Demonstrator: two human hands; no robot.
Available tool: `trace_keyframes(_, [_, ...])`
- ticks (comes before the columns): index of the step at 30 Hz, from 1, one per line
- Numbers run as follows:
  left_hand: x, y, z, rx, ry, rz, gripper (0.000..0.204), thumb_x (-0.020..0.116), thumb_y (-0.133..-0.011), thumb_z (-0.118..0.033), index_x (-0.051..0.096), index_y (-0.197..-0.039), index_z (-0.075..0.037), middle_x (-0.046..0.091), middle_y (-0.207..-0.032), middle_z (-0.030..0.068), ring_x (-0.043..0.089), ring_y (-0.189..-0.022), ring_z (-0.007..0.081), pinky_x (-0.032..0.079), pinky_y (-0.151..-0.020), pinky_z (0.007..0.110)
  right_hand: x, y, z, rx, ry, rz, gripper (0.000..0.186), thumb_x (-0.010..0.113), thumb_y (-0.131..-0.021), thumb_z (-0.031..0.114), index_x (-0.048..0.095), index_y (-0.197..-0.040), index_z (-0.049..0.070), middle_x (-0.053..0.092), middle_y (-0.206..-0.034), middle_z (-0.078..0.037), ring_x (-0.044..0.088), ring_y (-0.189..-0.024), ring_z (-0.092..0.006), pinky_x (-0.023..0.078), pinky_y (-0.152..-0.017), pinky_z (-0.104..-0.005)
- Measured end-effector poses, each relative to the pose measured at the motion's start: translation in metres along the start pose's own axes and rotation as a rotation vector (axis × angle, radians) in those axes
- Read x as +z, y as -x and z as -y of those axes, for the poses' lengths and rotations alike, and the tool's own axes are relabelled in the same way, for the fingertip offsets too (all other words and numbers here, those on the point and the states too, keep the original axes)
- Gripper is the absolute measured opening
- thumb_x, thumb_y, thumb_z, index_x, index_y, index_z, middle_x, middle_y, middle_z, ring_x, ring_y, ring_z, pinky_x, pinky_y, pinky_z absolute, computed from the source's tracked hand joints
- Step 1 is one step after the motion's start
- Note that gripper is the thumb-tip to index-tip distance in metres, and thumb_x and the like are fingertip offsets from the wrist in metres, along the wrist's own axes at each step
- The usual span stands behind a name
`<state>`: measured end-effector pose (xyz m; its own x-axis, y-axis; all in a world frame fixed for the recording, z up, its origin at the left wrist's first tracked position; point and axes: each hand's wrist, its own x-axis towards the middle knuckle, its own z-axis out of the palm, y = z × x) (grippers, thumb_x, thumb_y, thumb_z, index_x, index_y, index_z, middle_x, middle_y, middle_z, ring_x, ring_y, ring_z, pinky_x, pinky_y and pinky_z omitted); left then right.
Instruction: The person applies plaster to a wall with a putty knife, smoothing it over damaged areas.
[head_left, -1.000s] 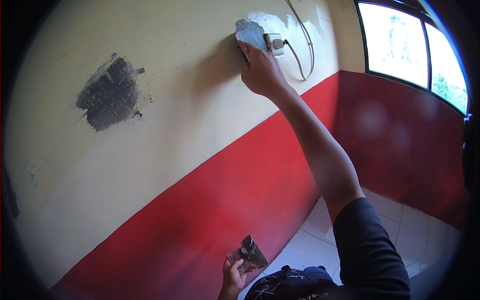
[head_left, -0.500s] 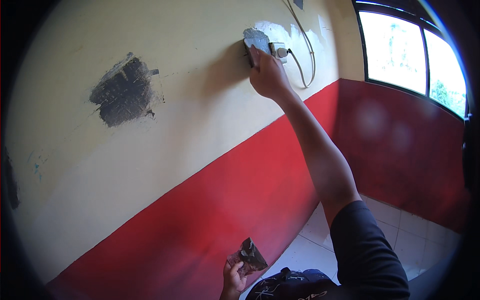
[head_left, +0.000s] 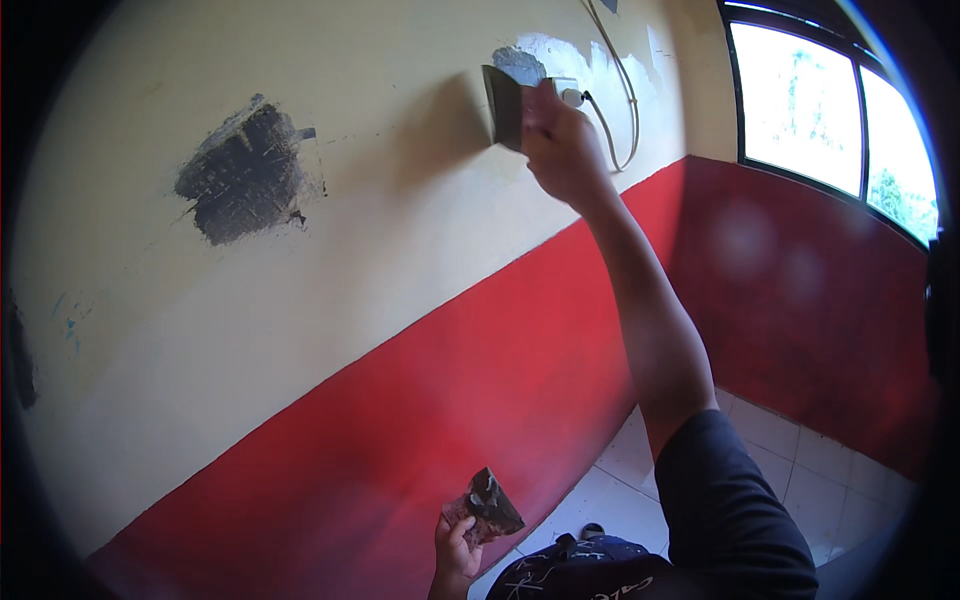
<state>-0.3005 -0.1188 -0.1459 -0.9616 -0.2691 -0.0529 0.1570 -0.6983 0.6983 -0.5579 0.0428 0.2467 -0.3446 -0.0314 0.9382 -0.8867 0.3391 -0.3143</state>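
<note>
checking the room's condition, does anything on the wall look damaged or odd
Yes: a dark, ragged patch breaks up the smooth cream wall left of the right hand; a rough grey patch sits beside the socket.

Right hand (head_left: 568, 152) high, left hand (head_left: 456, 547) low

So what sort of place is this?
Likely a room indoors, though which kind I can't tell: there's a tiled floor, a window and a socket on the painted wall.
</note>
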Motion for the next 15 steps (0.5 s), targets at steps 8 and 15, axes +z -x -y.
trace_keyframes(8, [0.005, -0.019, -0.007, -0.140, -0.070, 0.038, 0.044, 0.044, -0.081, -0.003, 0.041, -0.125, -0.003, 0.058, -0.109, 0.0140, 0.064, -0.089, 0.0239, 0.058, -0.064, 0.034, -0.064, 0.244, -0.019, 0.690, -0.992, 0.275, 0.029, 0.050, -0.082, 0.002, 0.049, -0.111, -0.002, 0.058, -0.092, -0.008, 0.058, -0.076, -0.0162, 0.050, -0.065, -0.0321])
trace_keyframes(15, [0.074, -0.098, 0.028, -0.296, 0.132, 0.218, 0.037, 0.044, -0.086, -0.008, 0.044, -0.122, 0.002, 0.062, -0.100, 0.0111, 0.065, -0.075, 0.0151, 0.057, -0.056, 0.023, -0.092, 0.328, -0.104, 0.985, -1.227, 0.085, 0.038, 0.051, -0.083, 0.000, 0.050, -0.121, 0.003, 0.060, -0.108, -0.011, 0.059, -0.102, -0.0248, 0.050, -0.084, -0.0404])
